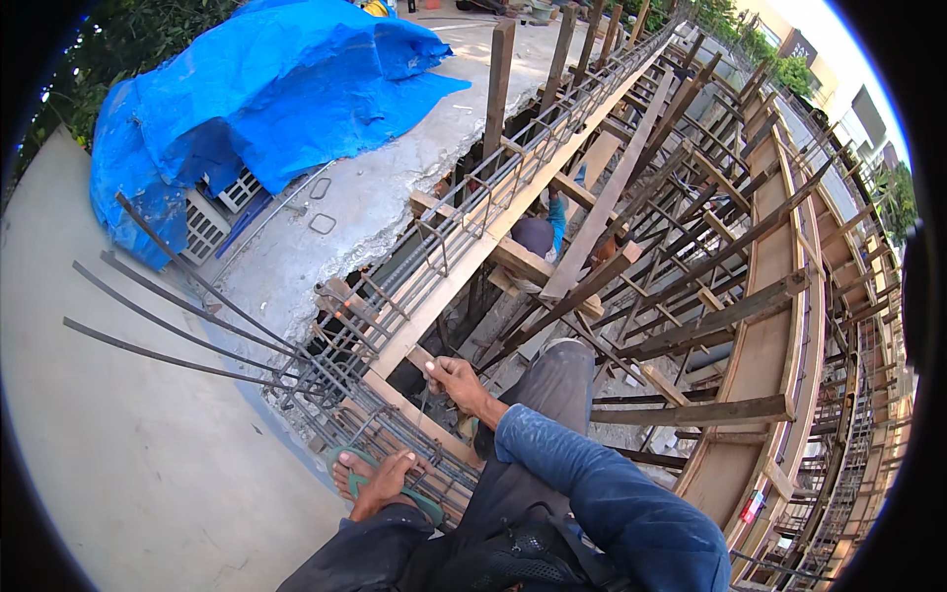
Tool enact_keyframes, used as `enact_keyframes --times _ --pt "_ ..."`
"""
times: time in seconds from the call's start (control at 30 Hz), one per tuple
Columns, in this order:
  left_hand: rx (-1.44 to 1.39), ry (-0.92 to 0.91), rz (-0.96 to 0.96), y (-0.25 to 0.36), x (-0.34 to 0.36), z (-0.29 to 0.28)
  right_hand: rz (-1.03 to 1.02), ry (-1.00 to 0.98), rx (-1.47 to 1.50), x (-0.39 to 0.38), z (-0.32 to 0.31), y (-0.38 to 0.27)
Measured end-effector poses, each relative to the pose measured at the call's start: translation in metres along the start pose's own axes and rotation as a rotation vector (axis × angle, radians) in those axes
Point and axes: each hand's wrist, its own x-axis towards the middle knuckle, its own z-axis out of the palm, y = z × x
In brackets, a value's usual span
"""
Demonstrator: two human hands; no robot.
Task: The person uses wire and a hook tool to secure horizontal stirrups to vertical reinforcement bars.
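My right hand (459, 385), at the end of a blue sleeve, pinches the end of a short wooden batten (422, 357) at the edge of the long formwork board. My left hand (383, 485) is low beside my left foot in a green flip-flop (357, 466). Its fingers are curled in over the steel rebar (449, 485); what they grip, if anything, is hidden. A rebar cage (434, 252) with square stirrups runs away from me along the pale formwork board (483, 242). My knee and dark trousers stand right of the board.
Long bent bars (178, 340) stick out to the left over a pale slab (128, 444). A blue tarp (266, 89) covers things on broken concrete. Below right, a person (533, 237) works among timber props (710, 326) over a deep gap. Plywood formwork (769, 266) curves along the right.
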Motion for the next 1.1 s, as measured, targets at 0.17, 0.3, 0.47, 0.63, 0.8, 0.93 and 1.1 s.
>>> enact_keyframes --times 0.17,0.3,0.47,0.63,0.8,0.93,1.1 --pt "0.226 0.002 -0.131 0.018 -0.004 0.022 0.054 0.077 0.139 -0.006 0.004 -0.012" --pt "0.227 0.106 -0.059 0.005 -0.001 0.018 0.038 0.138 0.343 0.000 -0.006 -0.024" --pt "0.249 0.150 -0.089 -0.002 0.002 0.017 -0.270 0.218 -0.414 0.007 -0.015 -0.001" --pt "0.266 0.163 -0.111 -0.011 0.012 0.016 -0.271 0.236 -1.039 0.007 -0.020 0.042" --pt "0.271 0.194 -0.109 -0.015 0.008 0.009 -0.126 0.132 -1.185 0.007 -0.017 0.058" --pt "0.222 0.223 -0.099 -0.018 0.009 0.008 -0.165 0.124 -1.170 0.010 -0.023 0.061" --pt "0.223 0.235 -0.089 -0.014 0.011 0.015 -0.128 0.146 -1.130 0.004 -0.026 0.056"
